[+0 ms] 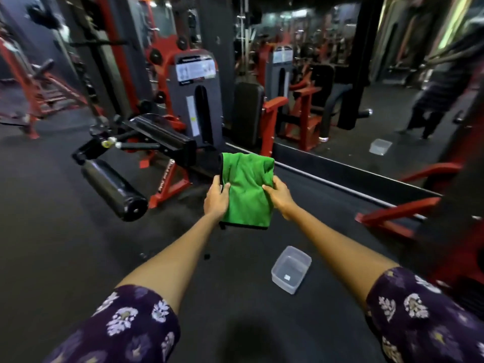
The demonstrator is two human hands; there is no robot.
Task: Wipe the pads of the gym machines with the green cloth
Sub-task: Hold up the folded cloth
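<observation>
A: What's the room like?

B: A dim gym with a dark rubber floor (pixel 65 244), red-framed machines and a wall mirror (pixel 366 87) ahead on the right.

A: And the cloth?

B: The green cloth (pixel 247 191) is held up in the air in front of the person, folded, between both hands. The left hand (pixel 216 199) pinches its left edge, thumb on top; the right hand (pixel 279 193) grips the right edge, fingers curled into the fabric.

A: Any pads close by?

B: A black roller pad (pixel 114 189) sticks out on the left, with a long black pad (pixel 162 132) behind it. The cloth touches neither.

A: Anything on the floor?

B: A clear plastic tub (pixel 292 269), below the hands.
</observation>
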